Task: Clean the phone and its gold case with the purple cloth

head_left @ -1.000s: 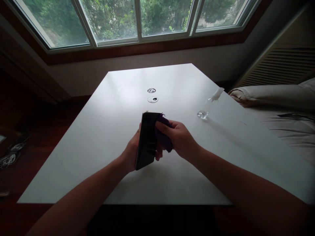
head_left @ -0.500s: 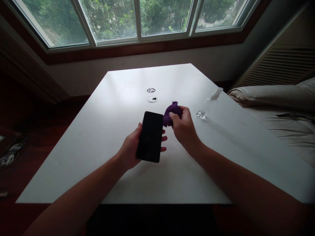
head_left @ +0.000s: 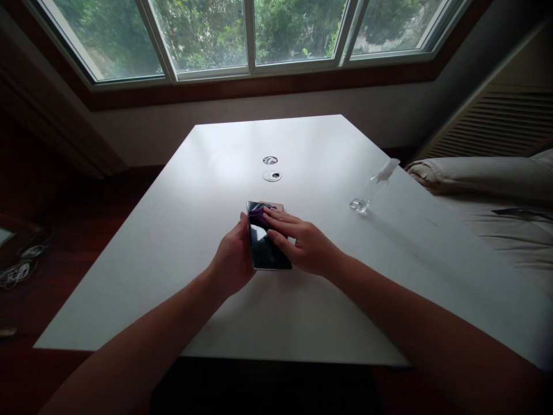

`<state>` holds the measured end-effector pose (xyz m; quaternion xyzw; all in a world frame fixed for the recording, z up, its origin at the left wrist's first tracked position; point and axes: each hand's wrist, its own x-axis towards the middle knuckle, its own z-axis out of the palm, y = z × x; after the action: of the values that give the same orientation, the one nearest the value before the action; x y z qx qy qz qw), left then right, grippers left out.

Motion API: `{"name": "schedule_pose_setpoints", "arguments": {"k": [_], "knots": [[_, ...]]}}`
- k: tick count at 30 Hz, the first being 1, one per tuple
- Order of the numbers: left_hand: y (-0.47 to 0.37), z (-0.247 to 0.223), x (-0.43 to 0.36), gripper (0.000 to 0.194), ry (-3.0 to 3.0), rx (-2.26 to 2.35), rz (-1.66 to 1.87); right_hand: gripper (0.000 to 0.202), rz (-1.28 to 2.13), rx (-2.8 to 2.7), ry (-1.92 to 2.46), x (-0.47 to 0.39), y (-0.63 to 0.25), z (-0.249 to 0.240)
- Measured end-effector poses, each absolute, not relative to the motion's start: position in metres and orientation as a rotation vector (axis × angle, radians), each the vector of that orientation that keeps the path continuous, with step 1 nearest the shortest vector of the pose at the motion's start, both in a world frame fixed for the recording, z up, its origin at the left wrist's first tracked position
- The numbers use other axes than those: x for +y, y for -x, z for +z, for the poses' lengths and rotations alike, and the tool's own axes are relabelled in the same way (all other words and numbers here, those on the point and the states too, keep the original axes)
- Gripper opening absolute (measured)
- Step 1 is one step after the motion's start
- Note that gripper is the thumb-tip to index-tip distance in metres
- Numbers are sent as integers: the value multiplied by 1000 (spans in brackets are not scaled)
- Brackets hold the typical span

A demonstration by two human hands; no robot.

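My left hand [head_left: 233, 259] is closed around the left side and back of a black-screened smartphone [head_left: 263, 252], holding it above the white table. The screen catches a bright reflection of the window. Across the upper part of the screen lies a purple cloth [head_left: 257, 214], mostly covered by my right hand [head_left: 298, 236]. My right fingers are stretched forward and press the cloth against the glass, with the thumb lower on the screen. Something pale shows behind the phone's top edge, perhaps a left fingertip or the phone's back; I cannot tell.
A clear bottle with a whitish top [head_left: 369, 190] stands on the right of the white table [head_left: 173, 230]. Two round inserts [head_left: 272, 176] are set in the tabletop beyond the phone. A bed with a rolled cover [head_left: 479, 176] is at the right, a window [head_left: 298, 34] ahead.
My right hand has moved left from beside the phone onto its screen with the purple cloth, fingers now extended. The phone has tilted, and its screen now shows a reflection.
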<state>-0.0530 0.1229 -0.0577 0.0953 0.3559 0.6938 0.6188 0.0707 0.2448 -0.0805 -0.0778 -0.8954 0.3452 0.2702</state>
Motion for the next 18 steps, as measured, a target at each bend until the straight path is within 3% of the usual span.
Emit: {"name": "schedule_pose_setpoints", "arguments": {"k": [10,18], "knots": [[73,-57,121,70,-75,901,1719,58,793,-2590,-168,221,-67,-78],[84,-52,116,81,-129,823,1703,54,740,-2608,-433,209,-70,-73]]}}
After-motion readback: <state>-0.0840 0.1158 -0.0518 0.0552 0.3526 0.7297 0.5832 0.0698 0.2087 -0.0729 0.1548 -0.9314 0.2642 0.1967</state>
